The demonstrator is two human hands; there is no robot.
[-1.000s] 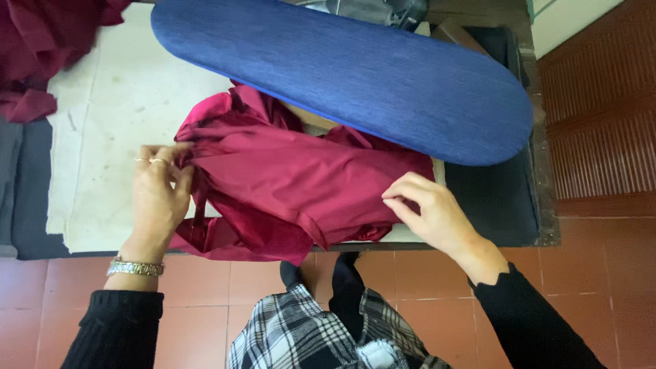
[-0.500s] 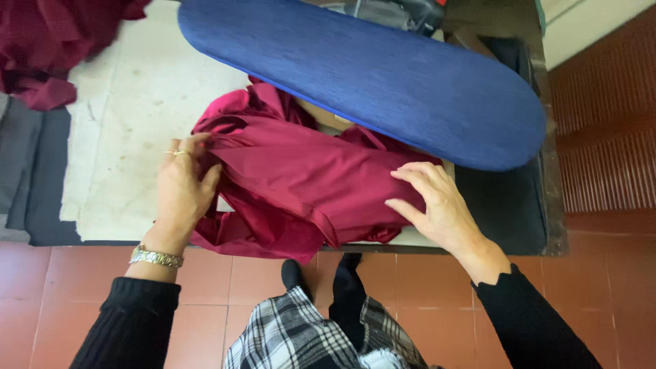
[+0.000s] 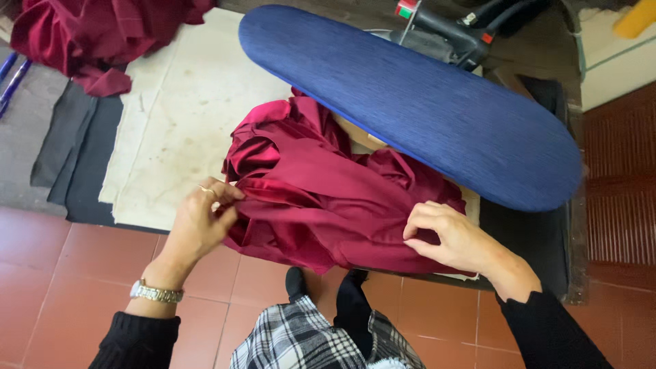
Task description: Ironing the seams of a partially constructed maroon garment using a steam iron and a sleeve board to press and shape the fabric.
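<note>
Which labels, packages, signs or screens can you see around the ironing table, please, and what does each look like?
Label: small rectangular tag, red and green with white, on the dark machine at the top, behind the blue pressing board.
Packages, signs, screens: none in view.
Garment, dark red, held by the left hand and right hand: no label shows.

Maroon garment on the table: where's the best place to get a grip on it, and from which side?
Grip the garment along its near folded edge, coming from the table's front side. That edge hangs free over the table rim, where the left hand and right hand already pinch it. The far part lies tucked under the blue board, so it is blocked.
</note>
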